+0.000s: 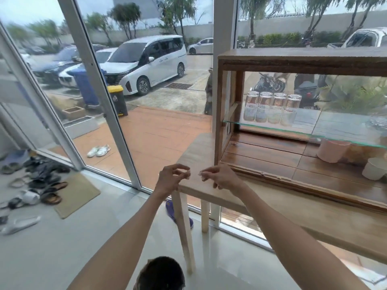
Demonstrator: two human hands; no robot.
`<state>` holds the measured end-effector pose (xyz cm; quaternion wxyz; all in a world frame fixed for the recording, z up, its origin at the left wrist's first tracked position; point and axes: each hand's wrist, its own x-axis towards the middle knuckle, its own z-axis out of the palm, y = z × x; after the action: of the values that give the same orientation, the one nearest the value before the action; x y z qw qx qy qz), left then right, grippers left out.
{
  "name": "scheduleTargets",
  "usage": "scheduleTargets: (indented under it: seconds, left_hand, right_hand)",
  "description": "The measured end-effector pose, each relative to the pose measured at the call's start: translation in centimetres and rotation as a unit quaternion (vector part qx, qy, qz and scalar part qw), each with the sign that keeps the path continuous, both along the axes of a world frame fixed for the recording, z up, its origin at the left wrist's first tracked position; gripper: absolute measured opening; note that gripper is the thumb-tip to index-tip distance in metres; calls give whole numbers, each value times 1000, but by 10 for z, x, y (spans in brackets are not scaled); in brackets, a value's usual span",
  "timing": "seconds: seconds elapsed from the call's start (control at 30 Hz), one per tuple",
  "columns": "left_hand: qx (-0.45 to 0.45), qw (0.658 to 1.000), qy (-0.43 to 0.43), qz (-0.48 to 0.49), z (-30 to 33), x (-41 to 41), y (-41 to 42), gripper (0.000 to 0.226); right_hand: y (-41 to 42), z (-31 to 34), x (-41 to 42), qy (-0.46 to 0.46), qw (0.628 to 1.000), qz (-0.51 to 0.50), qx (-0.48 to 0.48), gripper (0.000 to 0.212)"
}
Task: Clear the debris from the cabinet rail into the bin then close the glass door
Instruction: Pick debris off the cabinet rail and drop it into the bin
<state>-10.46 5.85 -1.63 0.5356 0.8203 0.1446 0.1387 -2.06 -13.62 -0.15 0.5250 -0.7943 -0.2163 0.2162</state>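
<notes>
While print bands circle the four upturned glasses [272,107] on the glass shelf [293,127], no wording is legible. Bench [196,155] carries the wooden cabinet [293,61] at its left end; open floor lies left of the bench edge. Cabinet rail [293,181] runs long along the cabinet's front base, from near left away to the right. Left hand [171,178] and right hand [219,176] hover over the bench corner just left of the rail, fingers pinched; contents too blurred to tell
</notes>
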Motion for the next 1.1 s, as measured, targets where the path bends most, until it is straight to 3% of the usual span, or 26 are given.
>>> scheduleTargets:
  seconds: [0.2,0.53,0.77,0.93,1.1]
  left_hand:
    - [-30,994,37,103,-40,-92,48,9]
    - [-17,968,154,198,-135,-185,91,6]
    - [-28,958,217,187,-188,-191,99,7]
    - [3,953,253,166,-214,-184,110,6]
    - [73,943,312,87,-223,-182,118,21]
  right_hand:
    - [64,-47,-58,63,995,64,-32,22]
    - [125,-125,-110,17,987,97,-125,17]
    - [153,-195,-120,13,974,120,-192,14]
    - [164,-224,-120,18,969,120,-216,14]
    - [170,-227,-117,57,953,156,-251,25]
